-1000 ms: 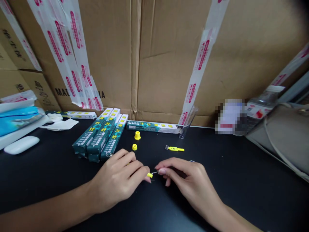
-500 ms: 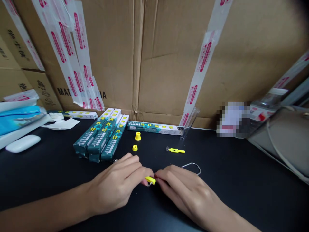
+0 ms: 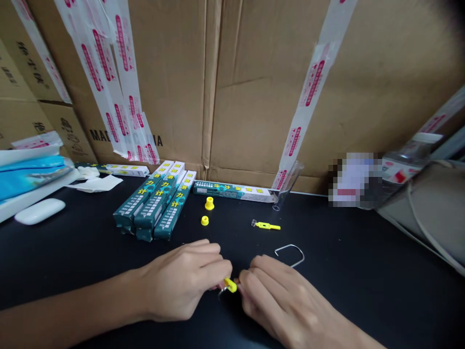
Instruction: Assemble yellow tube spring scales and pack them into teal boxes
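My left hand [image 3: 185,281] and my right hand [image 3: 279,300] meet low in the middle of the black table [image 3: 363,271]. Both are closed in a pinch on a small yellow part [image 3: 230,285] with a thin metal wire at its end. A bent metal hook [image 3: 290,253] lies just beyond my right hand. Further back lie two yellow caps [image 3: 208,203] [image 3: 205,221] and a yellow rod with a spring [image 3: 266,225].
Three dark green boxes [image 3: 156,203] lie side by side at the back left, and another long box [image 3: 232,190] lies against the taped cardboard cartons [image 3: 254,87]. A clear tube [image 3: 286,186] leans there. A white mouse [image 3: 39,211] and tissue [image 3: 96,183] are at the left.
Both hands have drawn toward me with the yellow part. My right hand has uncovered the metal hook, which lies on the table.
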`<state>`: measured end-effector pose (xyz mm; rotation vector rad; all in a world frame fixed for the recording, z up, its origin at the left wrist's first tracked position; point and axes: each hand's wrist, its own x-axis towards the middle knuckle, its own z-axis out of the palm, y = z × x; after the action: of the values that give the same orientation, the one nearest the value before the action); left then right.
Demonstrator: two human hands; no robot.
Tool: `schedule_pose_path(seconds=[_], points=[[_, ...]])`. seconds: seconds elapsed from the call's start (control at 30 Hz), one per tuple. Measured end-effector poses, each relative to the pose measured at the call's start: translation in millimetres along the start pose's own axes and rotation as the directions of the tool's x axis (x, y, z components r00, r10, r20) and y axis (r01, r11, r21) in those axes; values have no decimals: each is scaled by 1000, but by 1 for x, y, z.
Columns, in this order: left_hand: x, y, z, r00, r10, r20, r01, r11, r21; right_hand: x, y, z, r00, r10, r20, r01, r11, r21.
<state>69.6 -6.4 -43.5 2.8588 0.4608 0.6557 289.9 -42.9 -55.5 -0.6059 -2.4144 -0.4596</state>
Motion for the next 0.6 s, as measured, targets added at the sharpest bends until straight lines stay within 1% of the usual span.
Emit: schedule_pose_path(seconds=[0.2, 0.43, 0.6], points=[[1, 2, 1, 998, 21, 60, -21, 1000, -6, -4, -2, 0, 1000, -22, -1, 22, 1000, 11], [0, 1, -1, 996, 35, 82, -37, 999, 21, -2, -4, -1, 1000, -5, -16, 6, 999, 39], [-1, 0, -1, 994, 32, 102, -32, 999, 1, -3, -5, -1, 1000, -2, -31, 3, 999, 47]])
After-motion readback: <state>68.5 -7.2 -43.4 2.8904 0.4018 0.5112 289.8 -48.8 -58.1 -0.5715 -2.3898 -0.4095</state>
